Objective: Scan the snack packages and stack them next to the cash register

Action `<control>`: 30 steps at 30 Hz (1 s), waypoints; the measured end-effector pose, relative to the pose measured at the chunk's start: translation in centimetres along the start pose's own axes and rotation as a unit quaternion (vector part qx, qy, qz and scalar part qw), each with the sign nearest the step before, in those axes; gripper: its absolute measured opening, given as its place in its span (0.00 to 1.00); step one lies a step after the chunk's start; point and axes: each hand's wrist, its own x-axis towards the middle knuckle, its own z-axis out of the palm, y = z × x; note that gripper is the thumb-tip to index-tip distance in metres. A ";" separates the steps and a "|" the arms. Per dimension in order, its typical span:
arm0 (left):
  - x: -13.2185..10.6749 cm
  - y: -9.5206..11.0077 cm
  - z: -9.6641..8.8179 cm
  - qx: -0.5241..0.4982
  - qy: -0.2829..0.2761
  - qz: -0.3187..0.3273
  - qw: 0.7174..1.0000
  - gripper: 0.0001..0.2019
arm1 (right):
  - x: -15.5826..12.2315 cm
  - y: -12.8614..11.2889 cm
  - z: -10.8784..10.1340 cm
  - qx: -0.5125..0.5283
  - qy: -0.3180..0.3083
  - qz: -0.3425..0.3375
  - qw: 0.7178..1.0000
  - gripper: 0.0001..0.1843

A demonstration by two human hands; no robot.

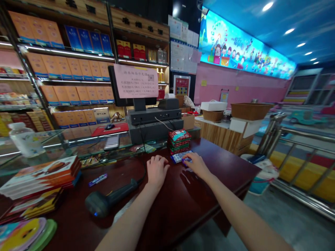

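Observation:
My left hand [157,169] rests on the dark red counter, fingers loosely bent and slightly apart, with nothing visible in it. To its right, my right hand [196,164] pinches a small purple candy pack [186,161] at the counter top. Blue-and-white candy packs [179,157] lie right beside those fingertips. Just behind them stands a stack of red and green snack packets [179,140]. Another purple candy pack [97,180] lies apart on the left. A black barcode scanner [111,198] rests to the left of my left forearm, its cable running back.
Stacked boxes [44,176], chocolate-coloured packets [39,205] and round colourful items [26,233] occupy the counter's left. A white bottle [24,141] stands on the glass case. Behind the counter is a register monitor [136,83] bearing a pink sign. A bucket [259,174] and metal railing [306,160] are at right.

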 end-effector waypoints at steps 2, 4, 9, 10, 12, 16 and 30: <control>-0.1 -1.0 -1.2 0.008 0.001 -0.007 1.000 0.06 | 0.4 -1.2 0.6 0.007 -0.003 -0.018 1.000 0.07; -0.3 -2.0 -2.5 0.016 0.004 -0.015 1.000 0.06 | 0.9 -2.5 1.3 0.008 -0.007 -0.033 0.999 0.06; -1.0 -4.7 -5.8 0.040 0.023 -0.035 0.998 0.06 | 2.1 -6.2 3.2 0.035 -0.025 -0.061 0.997 0.08; -1.2 -5.4 -6.4 0.044 0.025 -0.041 0.998 0.06 | 2.3 -7.1 3.6 0.042 -0.029 -0.068 0.996 0.08; -1.6 -6.8 -7.5 0.053 0.028 -0.052 0.997 0.06 | 2.6 -8.8 4.2 0.049 -0.037 -0.079 0.995 0.07; -2.5 -9.9 -9.5 0.072 0.042 -0.078 0.993 0.06 | 3.1 -12.2 5.6 0.056 -0.057 -0.093 0.992 0.07; -5.9 -18.5 -15.1 0.126 0.031 -0.184 0.974 0.09 | 4.8 -20.5 10.8 0.073 -0.129 -0.145 0.978 0.06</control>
